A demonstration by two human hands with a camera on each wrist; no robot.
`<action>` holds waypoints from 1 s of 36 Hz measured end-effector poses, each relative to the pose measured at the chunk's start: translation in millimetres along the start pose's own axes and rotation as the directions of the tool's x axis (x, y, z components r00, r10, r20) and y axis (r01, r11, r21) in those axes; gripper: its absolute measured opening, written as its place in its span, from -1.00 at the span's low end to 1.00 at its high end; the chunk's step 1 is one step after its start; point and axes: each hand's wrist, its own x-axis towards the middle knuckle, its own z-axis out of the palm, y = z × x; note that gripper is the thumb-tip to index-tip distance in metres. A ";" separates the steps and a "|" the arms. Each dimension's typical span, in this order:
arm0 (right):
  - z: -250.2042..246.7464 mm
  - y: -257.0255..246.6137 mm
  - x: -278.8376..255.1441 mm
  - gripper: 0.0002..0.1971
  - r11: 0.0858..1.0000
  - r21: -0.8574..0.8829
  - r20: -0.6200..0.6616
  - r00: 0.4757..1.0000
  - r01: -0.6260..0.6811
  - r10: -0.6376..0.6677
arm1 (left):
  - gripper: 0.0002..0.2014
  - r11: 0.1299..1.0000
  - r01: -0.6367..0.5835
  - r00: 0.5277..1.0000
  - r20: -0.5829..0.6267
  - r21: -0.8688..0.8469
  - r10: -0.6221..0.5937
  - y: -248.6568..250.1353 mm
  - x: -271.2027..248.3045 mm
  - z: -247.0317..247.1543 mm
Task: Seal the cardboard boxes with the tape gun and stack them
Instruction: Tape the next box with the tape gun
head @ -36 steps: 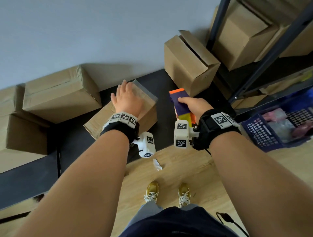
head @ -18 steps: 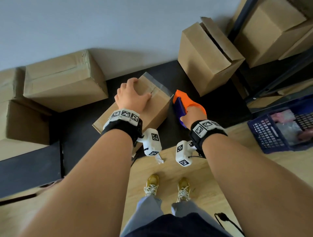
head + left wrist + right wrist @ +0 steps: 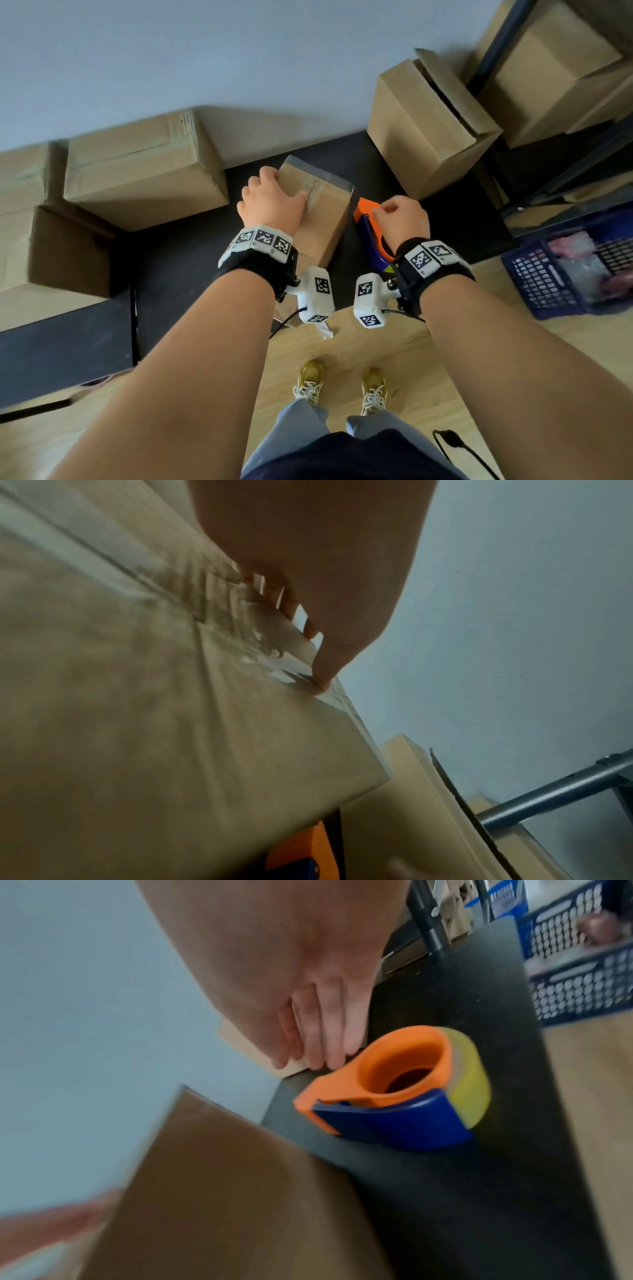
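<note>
Lying along the foot of a pale grey wall, a black mat is covering part of a light wooden floor; the taped box on this mat is serving as landmark. Left of it, closed cardboard boxes are sitting stacked against the wall. On its top, clear tape is running along the centre seam and the left hand is pressing down, fingers spread and curling over the far edge. Just right of it, the tape gun, orange and blue with a yellowish roll, is lying on the mat; the right hand is hovering above, fingers loosely curled and gripping nothing. Farther right, an open-flapped box, dark metal shelving and a blue crate are standing.
</note>
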 end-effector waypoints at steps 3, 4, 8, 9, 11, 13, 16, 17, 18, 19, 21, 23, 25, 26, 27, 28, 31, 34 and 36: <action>1.4 -24.7 -3.4 -0.82 0.972 0.224 0.028 0.997 0.068 -0.076 | -0.38 0.999 0.029 1.000 -0.008 -0.020 -0.029 -2.4 -4.6 -4.3; 3.4 -31.9 -4.0 -0.83 0.960 0.270 0.040 0.995 0.081 -0.095 | -0.37 0.999 0.036 0.999 -0.001 -0.027 -0.036 -3.3 -5.5 -4.9; 5.8 -54.3 -2.6 -0.77 0.959 0.233 0.077 0.980 0.161 -0.184 | -0.47 0.994 0.088 0.995 0.058 -0.061 -0.084 -7.5 -4.4 -10.5; 5.9 -57.3 -0.7 -0.79 0.962 0.201 0.082 0.976 0.183 -0.203 | -0.52 0.993 0.098 0.994 0.061 -0.068 -0.094 -9.1 -3.0 -12.9; 7.9 -59.0 3.9 -0.84 0.968 0.149 0.079 0.973 0.201 -0.215 | -0.62 0.994 0.062 0.997 0.040 -0.084 -0.059 -12.4 0.2 -16.3; 10.0 -59.8 6.7 -0.86 0.973 0.105 0.075 0.974 0.203 -0.212 | -0.72 0.992 -0.042 0.999 -0.023 -0.122 0.039 -14.9 3.9 -17.6; 12.8 -62.5 9.7 -0.74 0.969 0.092 0.097 0.967 0.228 -0.237 | -0.77 0.974 -0.185 0.980 -0.098 -0.132 0.173 -17.8 11.2 -17.7; 13.0 -64.2 10.1 -0.70 0.969 0.091 0.106 0.965 0.231 -0.240 | -0.78 0.969 -0.214 0.974 -0.103 -0.121 0.202 -19.1 13.7 -17.2; 13.1 -65.6 10.4 -0.69 0.968 0.089 0.116 0.963 0.233 -0.243 | -0.79 0.965 -0.239 0.968 -0.105 -0.110 0.227 -20.4 15.8 -16.4; 13.4 -66.6 11.0 -0.70 0.968 0.090 0.122 0.962 0.233 -0.243 | -0.79 0.961 -0.257 0.963 -0.107 -0.103 0.246 -21.8 17.5 -15.5; 13.6 -67.7 12.8 -0.74 0.968 0.104 0.122 0.963 0.229 -0.241 | -0.76 0.954 -0.277 0.958 -0.104 -0.112 0.266 -24.5 20.0 -13.2; 14.6 -66.9 15.3 -0.78 0.967 0.124 0.116 0.964 0.224 -0.239 | -0.70 0.949 -0.287 0.957 -0.070 -0.128 0.280 -25.9 22.3 -11.0; 15.6 -65.5 17.5 -0.78 0.966 0.135 0.125 0.963 0.222 -0.239 | -0.66 0.951 -0.287 0.958 -0.018 -0.115 0.287 -26.1 24.9 -10.6; 16.2 -65.0 18.8 -0.76 0.966 0.134 0.134 0.961 0.223 -0.241 | -0.65 0.953 -0.284 0.958 0.006 -0.108 0.286 -25.9 26.5 -11.1; 16.7 -64.6 20.0 -0.75 0.966 0.130 0.145 0.960 0.222 -0.240 | -0.64 0.955 -0.276 0.960 0.028 -0.107 0.280 -25.8 28.4 -11.9; 17.1 -64.3 21.0 -0.75 0.967 0.125 0.157 0.958 0.221 -0.239 | -0.64 0.958 -0.264 0.962 0.049 -0.111 0.270 -25.6 30.0 -12.8; 18.8 -63.0 23.7 -0.75 0.967 0.124 0.202 0.949 0.222 -0.243 | -0.62 0.968 -0.209 0.965 0.130 -0.140 0.227 -25.7 34.1 -13.8; 20.4 -61.2 25.5 -0.76 0.966 0.154 0.252 0.937 0.209 -0.243 | -0.61 0.970 -0.146 0.967 0.179 -0.194 0.182 -24.1 34.0 -13.4; 21.5 -58.8 26.2 -0.75 0.964 0.191 0.270 0.934 0.187 -0.235 | -0.64 0.959 -0.092 0.968 0.201 -0.267 0.149 -24.9 32.9 -10.3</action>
